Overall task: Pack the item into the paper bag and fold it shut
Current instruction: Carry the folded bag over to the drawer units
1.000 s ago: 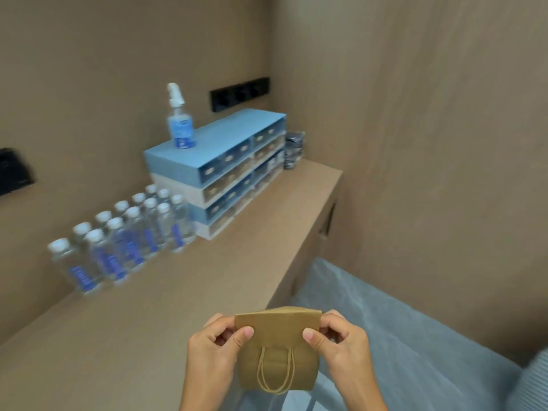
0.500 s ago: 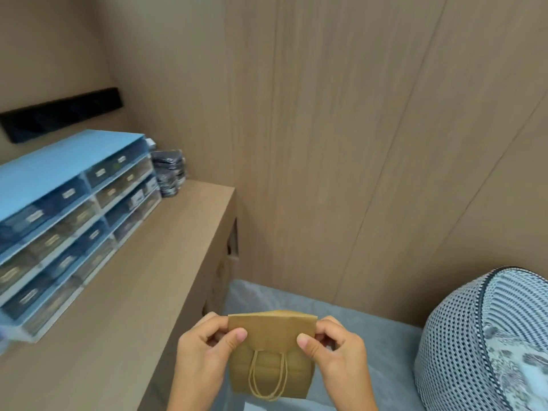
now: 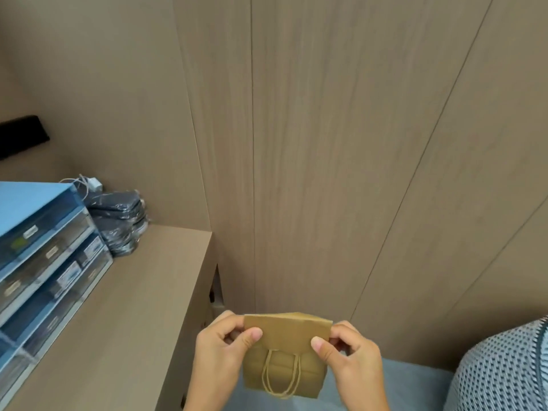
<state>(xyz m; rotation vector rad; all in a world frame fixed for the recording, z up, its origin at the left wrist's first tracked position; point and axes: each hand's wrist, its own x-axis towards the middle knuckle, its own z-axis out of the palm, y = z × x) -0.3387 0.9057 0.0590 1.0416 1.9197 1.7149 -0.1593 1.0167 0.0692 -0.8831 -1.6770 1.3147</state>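
While pinching the folded-over top flap of a small brown paper bag [image 3: 286, 355] at each upper corner, thumbs in front and fingers curled behind, the left hand [image 3: 221, 355] and right hand [image 3: 351, 361] hold it up in the air. Its twisted cord handles [image 3: 281, 375] hang loose down the front, below the flap. Left of the bag runs a tan desk [image 3: 124, 315], carrying blue drawer units [image 3: 44, 250] and a stack of dark wrapped packets [image 3: 120, 222]. Behind the bag rise wood-grain wall panels [image 3: 311, 143]; right of it sits a patterned cushion [image 3: 504, 372]; beneath it lies a grey-blue surface [image 3: 415, 387].
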